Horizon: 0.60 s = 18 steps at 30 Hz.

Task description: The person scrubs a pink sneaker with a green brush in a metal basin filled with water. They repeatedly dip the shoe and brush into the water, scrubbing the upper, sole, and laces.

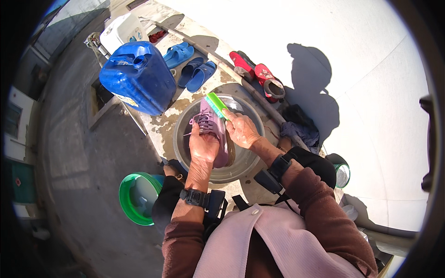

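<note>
A purple lace-up shoe (220,133) is held over a round metal basin (180,166) on the concrete. My left hand (203,144) grips it at its opening, with the thumb by the laces (204,121) and the other fingers partly hidden inside. In my right hand (242,128) is a green scrubbing brush (216,103) with turquoise bristles, which rest against the shoe's upper near the toe. The basin's inside is partly hidden by the shoe and both hands.
A blue plastic jerrycan (142,83) and slippers (201,75) stand beyond the basin. Red shoes (266,78) lie across a long pole (222,64), against the white wall. Dark cloth (299,130) is bunched at right. A green bucket (127,203) holding liquid stands left of my leg.
</note>
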Tool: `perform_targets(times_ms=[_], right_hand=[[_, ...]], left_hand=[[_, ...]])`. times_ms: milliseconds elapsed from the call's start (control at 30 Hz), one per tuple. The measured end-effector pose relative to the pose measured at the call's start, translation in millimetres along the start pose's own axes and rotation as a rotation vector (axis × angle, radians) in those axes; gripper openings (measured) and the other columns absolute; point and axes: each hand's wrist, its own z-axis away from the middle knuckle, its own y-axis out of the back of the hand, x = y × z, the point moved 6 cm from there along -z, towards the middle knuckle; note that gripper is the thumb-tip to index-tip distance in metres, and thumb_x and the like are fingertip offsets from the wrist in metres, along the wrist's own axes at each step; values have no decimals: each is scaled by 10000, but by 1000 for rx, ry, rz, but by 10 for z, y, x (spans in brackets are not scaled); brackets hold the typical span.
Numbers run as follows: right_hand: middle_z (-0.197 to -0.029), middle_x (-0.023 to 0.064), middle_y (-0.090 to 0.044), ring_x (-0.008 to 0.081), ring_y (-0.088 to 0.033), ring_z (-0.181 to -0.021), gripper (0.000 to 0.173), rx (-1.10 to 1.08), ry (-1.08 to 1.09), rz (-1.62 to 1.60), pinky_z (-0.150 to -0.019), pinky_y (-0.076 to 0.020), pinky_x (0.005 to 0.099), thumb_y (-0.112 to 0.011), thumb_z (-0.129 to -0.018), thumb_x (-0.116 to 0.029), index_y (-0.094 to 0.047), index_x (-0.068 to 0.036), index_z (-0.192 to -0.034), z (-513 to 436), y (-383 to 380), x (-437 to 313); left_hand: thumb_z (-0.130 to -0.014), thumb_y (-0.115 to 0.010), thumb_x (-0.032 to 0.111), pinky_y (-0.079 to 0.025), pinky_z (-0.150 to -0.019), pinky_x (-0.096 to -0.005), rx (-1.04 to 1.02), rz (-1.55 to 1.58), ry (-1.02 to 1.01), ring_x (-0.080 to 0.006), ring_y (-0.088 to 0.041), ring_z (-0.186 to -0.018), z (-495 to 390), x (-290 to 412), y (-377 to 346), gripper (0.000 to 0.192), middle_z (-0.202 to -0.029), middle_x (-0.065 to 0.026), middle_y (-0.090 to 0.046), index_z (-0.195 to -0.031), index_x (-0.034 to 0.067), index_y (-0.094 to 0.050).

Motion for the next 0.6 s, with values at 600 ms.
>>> perform_targets(times_ms=[600], right_hand=[[-781,39,-544,94,-475,-564,709,-404,-643,-1331,-475,-400,241,-642,-701,-544,-496,-22,-1159,572,-725,555]], left_hand=[[-806,-559,-7,-448,-861,-310,-94,-406,79,-184,-558,-955,-53,-17,135,252,-1038,-80,-585,-1056,-8,-525]])
